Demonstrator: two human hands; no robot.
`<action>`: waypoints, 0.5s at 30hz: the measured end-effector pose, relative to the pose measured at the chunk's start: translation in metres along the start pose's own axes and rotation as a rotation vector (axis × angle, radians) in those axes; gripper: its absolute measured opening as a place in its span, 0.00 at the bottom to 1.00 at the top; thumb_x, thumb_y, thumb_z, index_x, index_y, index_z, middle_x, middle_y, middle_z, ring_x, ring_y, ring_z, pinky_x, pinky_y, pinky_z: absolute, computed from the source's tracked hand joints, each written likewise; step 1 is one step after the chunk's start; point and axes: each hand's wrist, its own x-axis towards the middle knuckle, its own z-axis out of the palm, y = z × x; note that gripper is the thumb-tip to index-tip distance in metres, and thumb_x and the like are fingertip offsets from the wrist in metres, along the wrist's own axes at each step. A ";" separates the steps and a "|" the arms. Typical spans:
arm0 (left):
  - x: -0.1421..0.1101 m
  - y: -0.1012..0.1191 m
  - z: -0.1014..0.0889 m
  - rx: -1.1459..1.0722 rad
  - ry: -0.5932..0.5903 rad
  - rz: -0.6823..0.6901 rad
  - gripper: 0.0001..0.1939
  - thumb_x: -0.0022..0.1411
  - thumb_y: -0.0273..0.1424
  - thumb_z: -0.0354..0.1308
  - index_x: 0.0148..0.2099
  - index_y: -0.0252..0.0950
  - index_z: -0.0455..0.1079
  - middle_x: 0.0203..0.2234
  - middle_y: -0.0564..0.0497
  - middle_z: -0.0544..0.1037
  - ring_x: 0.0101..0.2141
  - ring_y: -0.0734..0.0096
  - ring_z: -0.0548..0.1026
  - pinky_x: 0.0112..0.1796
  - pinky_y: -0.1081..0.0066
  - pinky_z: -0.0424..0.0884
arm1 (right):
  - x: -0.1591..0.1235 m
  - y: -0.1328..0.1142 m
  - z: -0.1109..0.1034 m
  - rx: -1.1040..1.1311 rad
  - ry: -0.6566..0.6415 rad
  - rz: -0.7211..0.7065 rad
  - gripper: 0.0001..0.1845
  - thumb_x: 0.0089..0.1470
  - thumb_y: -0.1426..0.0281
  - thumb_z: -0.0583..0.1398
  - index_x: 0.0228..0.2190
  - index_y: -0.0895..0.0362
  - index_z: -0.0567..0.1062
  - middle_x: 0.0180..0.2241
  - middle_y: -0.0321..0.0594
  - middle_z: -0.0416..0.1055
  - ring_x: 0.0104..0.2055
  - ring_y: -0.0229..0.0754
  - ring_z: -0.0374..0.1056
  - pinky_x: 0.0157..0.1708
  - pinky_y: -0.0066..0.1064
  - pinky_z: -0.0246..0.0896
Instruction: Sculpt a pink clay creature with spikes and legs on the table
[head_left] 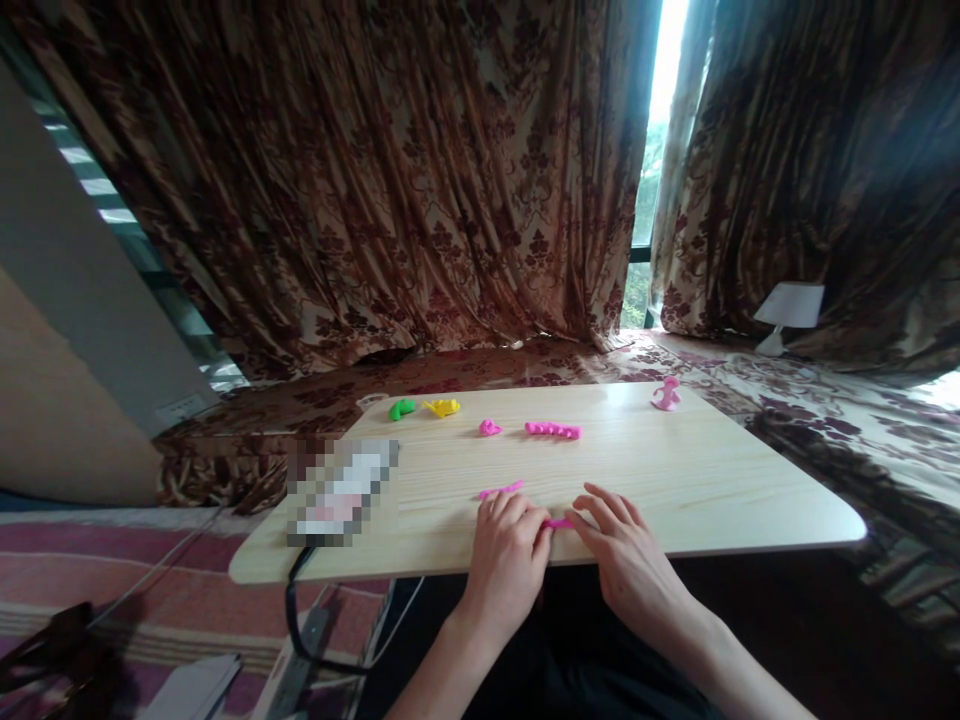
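A short pink clay strip (559,523) lies between my two hands at the table's near edge. My left hand (508,545) is closed, with its thumb and fingertips on the strip's left end. My right hand (621,540) pinches the other end, its remaining fingers loosely bent. Just beyond my left fingers rests a thin pink clay roll (501,490). Farther back are a small pink clay lump (490,428) and a thicker pink clay bar (553,431) with bumps along it. The strip's ends are hidden by my fingers.
On the pale wooden table (675,480), a green piece (401,409) and a yellow piece (444,408) lie at back left, and a pink figure (666,394) stands at back right. A blurred-out device (345,495) with a black cable (291,610) is at left. A white lamp (789,305) stands beyond.
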 end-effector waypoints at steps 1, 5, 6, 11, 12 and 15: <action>0.000 0.000 0.000 -0.014 -0.001 -0.003 0.08 0.61 0.25 0.52 0.35 0.39 0.71 0.32 0.50 0.72 0.40 0.62 0.68 0.48 0.56 0.60 | -0.002 -0.001 -0.001 -0.003 -0.009 -0.016 0.33 0.44 0.86 0.50 0.52 0.55 0.68 0.51 0.44 0.65 0.61 0.50 0.46 0.58 0.45 0.43; 0.002 0.000 0.003 -0.078 0.001 -0.027 0.07 0.58 0.25 0.54 0.37 0.40 0.72 0.33 0.49 0.73 0.41 0.61 0.69 0.48 0.56 0.60 | -0.002 -0.004 -0.011 0.032 -0.007 -0.025 0.25 0.52 0.81 0.52 0.50 0.51 0.69 0.47 0.42 0.68 0.57 0.48 0.53 0.55 0.42 0.49; 0.003 0.000 0.003 -0.084 0.001 -0.029 0.07 0.58 0.25 0.54 0.36 0.40 0.72 0.32 0.49 0.73 0.41 0.60 0.69 0.48 0.56 0.60 | 0.001 -0.004 -0.012 0.050 0.003 -0.007 0.22 0.54 0.79 0.53 0.49 0.51 0.70 0.44 0.42 0.69 0.54 0.48 0.57 0.52 0.41 0.52; 0.006 -0.002 -0.004 -0.125 -0.003 -0.030 0.06 0.59 0.26 0.54 0.32 0.40 0.71 0.30 0.51 0.74 0.38 0.64 0.71 0.46 0.60 0.63 | 0.020 0.003 -0.011 0.196 0.033 0.038 0.08 0.57 0.72 0.56 0.37 0.53 0.75 0.33 0.39 0.71 0.39 0.44 0.64 0.41 0.36 0.59; 0.006 -0.002 -0.008 -0.155 0.000 -0.042 0.06 0.59 0.27 0.54 0.33 0.40 0.71 0.30 0.52 0.75 0.38 0.65 0.71 0.46 0.61 0.63 | 0.022 0.003 -0.011 0.240 0.047 0.037 0.08 0.57 0.72 0.56 0.35 0.53 0.76 0.32 0.39 0.71 0.39 0.44 0.64 0.40 0.35 0.60; 0.004 -0.001 -0.018 -0.349 -0.003 -0.131 0.06 0.60 0.28 0.53 0.36 0.40 0.71 0.33 0.54 0.77 0.39 0.68 0.72 0.48 0.65 0.63 | 0.022 0.000 -0.015 0.386 0.098 0.033 0.08 0.58 0.71 0.55 0.36 0.53 0.75 0.33 0.39 0.71 0.38 0.43 0.66 0.40 0.33 0.61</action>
